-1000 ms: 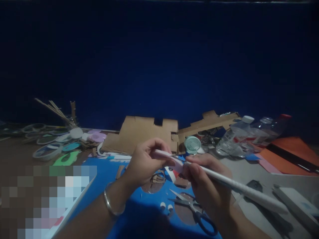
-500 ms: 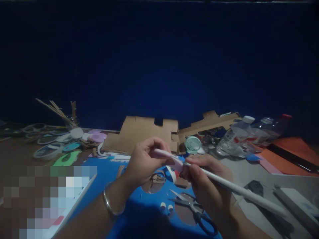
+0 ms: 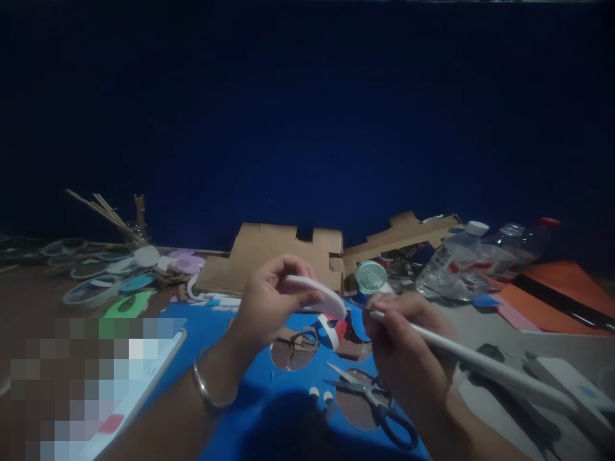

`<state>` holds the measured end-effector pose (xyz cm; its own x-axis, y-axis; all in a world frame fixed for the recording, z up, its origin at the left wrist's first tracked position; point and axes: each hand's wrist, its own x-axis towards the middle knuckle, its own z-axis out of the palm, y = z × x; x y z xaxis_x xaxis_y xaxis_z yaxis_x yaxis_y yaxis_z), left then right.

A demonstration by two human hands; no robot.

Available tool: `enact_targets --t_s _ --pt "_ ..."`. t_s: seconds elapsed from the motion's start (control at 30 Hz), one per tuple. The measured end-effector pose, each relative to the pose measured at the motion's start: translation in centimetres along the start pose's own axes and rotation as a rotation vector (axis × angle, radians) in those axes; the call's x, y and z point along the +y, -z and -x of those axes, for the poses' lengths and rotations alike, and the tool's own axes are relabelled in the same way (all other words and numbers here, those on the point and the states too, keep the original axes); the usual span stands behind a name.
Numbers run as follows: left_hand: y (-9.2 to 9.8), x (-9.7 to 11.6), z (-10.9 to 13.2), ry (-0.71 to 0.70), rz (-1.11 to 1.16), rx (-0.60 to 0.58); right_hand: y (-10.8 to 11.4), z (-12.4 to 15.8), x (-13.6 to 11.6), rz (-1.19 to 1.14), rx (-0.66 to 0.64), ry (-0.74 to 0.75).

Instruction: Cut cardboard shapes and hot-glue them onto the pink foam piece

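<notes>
The pale curved strip [image 3: 317, 291] is being pinched at one end only by the left hand [image 3: 264, 304], fingers closed on it. It could probably be bent or pushed out of this grip if the white stick [image 3: 480, 366] is pressed on it too strongly. The stick is being clamped in the closed right hand [image 3: 408, 352], with its tip just beside the strip. Both are being held above the blue sheet [image 3: 216, 333], where scissors [image 3: 369, 400] are being left on the tabletop [image 3: 480, 325].

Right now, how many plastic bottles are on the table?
2: a white-capped bottle right of the small fan, a red-capped bottle beside it; a third may be hidden.
</notes>
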<state>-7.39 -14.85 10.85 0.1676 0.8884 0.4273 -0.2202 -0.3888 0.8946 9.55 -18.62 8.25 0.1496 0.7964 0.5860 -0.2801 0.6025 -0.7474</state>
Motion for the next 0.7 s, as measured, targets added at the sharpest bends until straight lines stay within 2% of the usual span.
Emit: enact_targets --t_s 0.13,0.2,0.27,0.3,0.37,0.47,0.57,0.7 --pt "0.8 0.8 -0.5 -0.029 -0.050 0.148 0.3 -2.2 -0.3 0.094 0.072 -0.022" --pt "1.2 1.1 -0.7 -0.028 -0.100 0.203 0.9 -3.7 -0.1 0.210 0.041 -0.033" --pt "1.5 1.2 -0.9 -0.012 -0.137 0.226 1.8 -5.0 0.4 0.432 -0.013 -0.080" --pt "1.6 1.1 -1.0 0.005 -0.160 0.226 2.5 -5.3 0.7 0.527 -0.036 -0.098" --pt "1.8 1.0 -1.1 0.047 -0.218 0.217 4.0 -5.2 1.4 0.746 -0.174 -0.144" --pt "2.0 0.8 -1.1 0.110 -0.310 0.187 6.7 -3.7 2.7 1.162 -0.372 -0.231" --pt "1.9 0.9 -0.9 0.150 -0.360 0.112 8.8 -1.9 4.9 1.294 -0.371 -0.312" --pt "1.7 1.4 -0.6 0.181 -0.396 0.030 9.8 -0.7 7.1 1.390 -0.383 -0.390"
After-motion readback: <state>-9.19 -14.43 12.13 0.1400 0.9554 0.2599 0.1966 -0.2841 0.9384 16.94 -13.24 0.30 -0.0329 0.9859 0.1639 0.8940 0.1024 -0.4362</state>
